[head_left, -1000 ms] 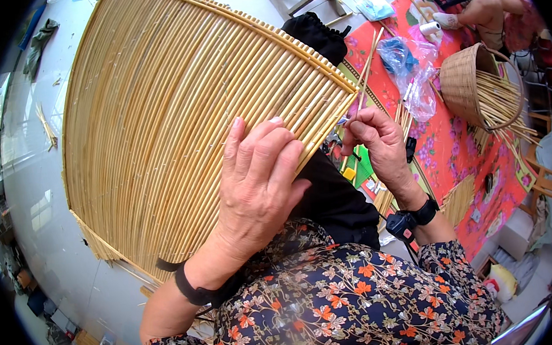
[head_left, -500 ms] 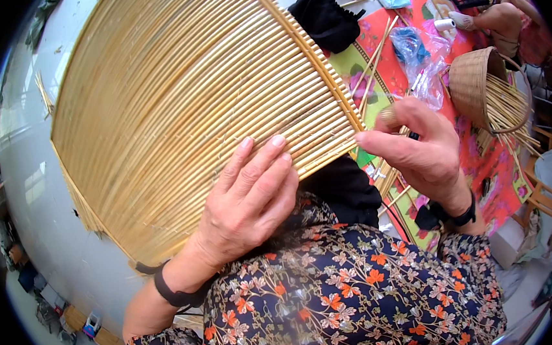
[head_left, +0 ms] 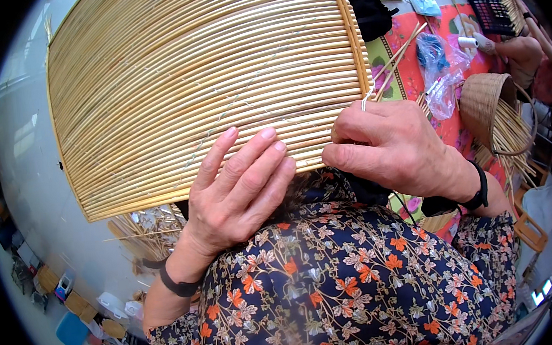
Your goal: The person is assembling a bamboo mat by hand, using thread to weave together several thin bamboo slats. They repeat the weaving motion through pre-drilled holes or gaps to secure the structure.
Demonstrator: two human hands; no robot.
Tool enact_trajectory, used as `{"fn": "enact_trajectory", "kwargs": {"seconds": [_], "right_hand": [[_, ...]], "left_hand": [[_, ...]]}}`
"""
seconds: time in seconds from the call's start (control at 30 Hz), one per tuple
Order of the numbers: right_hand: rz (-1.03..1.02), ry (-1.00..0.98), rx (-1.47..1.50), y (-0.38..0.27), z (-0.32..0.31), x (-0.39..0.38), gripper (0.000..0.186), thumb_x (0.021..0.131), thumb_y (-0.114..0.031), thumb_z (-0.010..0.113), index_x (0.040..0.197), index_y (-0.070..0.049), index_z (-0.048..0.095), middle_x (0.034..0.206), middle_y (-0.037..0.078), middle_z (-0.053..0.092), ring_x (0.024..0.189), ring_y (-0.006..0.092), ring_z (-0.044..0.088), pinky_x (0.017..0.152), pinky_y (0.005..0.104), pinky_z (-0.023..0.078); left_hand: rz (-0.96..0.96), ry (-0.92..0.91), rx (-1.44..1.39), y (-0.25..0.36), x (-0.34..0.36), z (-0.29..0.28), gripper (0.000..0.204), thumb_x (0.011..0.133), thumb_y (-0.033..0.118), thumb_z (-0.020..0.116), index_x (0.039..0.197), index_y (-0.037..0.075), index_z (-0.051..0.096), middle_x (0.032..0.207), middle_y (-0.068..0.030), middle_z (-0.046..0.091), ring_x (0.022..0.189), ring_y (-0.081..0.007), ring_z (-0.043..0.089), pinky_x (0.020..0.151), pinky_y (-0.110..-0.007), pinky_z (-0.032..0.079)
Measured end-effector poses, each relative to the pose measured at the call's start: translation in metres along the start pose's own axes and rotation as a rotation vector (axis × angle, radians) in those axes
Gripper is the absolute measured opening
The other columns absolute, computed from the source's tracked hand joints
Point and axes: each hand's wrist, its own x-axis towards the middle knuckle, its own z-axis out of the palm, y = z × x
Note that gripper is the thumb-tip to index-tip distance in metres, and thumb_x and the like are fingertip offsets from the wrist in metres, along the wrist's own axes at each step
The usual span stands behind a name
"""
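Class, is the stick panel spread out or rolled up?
Spread out: the stick panel shows as one broad sheet, the left hand resting on it.

A craft workshop: stick panel (head_left: pixel 215 60), thread spool (head_left: pixel 467 42) and basket (head_left: pixel 478 101) of sticks (head_left: pixel 511 131) near the right edge of the flowered floor mat (head_left: pixel 399 28).

2 hands in view. Left hand (head_left: pixel 229 195) palm down, 4 fingers extended and slightly spread, thumb hidden. Right hand (head_left: pixel 400 146) back up, fingers curled, thumb and index tips close together. Left forearm (head_left: pixel 163 304) and right forearm (head_left: pixel 499 201) angle inward.
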Motion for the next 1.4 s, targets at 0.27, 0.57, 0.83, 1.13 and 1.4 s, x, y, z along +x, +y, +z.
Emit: {"fn": "enact_trajectory", "kwargs": {"seconds": [0.27, 0.57, 0.83, 1.13, 1.4], "right_hand": [[-0.018, -0.034, -0.037, -0.002, -0.002, 0.003, 0.009, 0.085, -0.017, 0.066, 0.091, -0.011, 0.062, 0.087, 0.003, 0.053, 0.075, 0.0206, 0.064, 0.056, 0.0357, 0.051], [-0.038, -0.042, -0.070, -0.003, 0.002, 0.000, 0.010, 0.084, -0.017, 0.066, 0.092, -0.011, 0.063, 0.085, 0.003, 0.052, 0.072, 0.0188, 0.061, 0.055, 0.0348, 0.052], [-0.117, -0.024, -0.125, -0.006, 0.004, -0.001, 0.024, 0.076, -0.013, 0.073, 0.099, -0.006, 0.072, 0.082, 0.002, 0.053, 0.066, 0.0174, 0.058, 0.053, 0.0330, 0.046], [-0.113, -0.009, -0.154, -0.010, 0.014, -0.008, 0.013, 0.078, -0.014, 0.069, 0.085, -0.006, 0.062, 0.082, 0.005, 0.046, 0.067, 0.0179, 0.056, 0.055, 0.0331, 0.048], [-0.129, 0.063, -0.155, -0.002, 0.027, -0.011, 0.013, 0.081, -0.014, 0.066, 0.087, -0.004, 0.062, 0.081, 0.006, 0.046, 0.068, 0.0193, 0.056, 0.055, 0.0340, 0.048]], "left_hand": [[0.019, 0.048, 0.016, -0.001, 0.001, 0.004, 0.024, 0.090, 0.012, 0.075, 0.113, 0.009, 0.082, 0.124, -0.0072, 0.076, 0.126, -0.0242, 0.072, 0.117, -0.050, 0.050], [0.033, 0.060, -0.007, -0.003, 0.002, 0.006, 0.025, 0.090, 0.011, 0.074, 0.113, 0.008, 0.082, 0.123, -0.0082, 0.076, 0.126, -0.0248, 0.072, 0.114, -0.050, 0.053], [0.036, 0.055, -0.041, -0.003, 0.004, 0.006, 0.026, 0.089, 0.010, 0.073, 0.113, 0.004, 0.081, 0.123, -0.0106, 0.076, 0.126, -0.0275, 0.072, 0.113, -0.050, 0.054], [0.007, 0.036, -0.089, -0.003, 0.005, 0.005, 0.026, 0.090, 0.008, 0.074, 0.114, 0.002, 0.081, 0.124, -0.0131, 0.076, 0.124, -0.0320, 0.073, 0.113, -0.052, 0.055], [0.001, 0.033, -0.096, -0.006, 0.004, 0.008, 0.023, 0.089, 0.007, 0.076, 0.110, 0.000, 0.081, 0.122, -0.0130, 0.076, 0.127, -0.0299, 0.072, 0.113, -0.050, 0.056]]}}
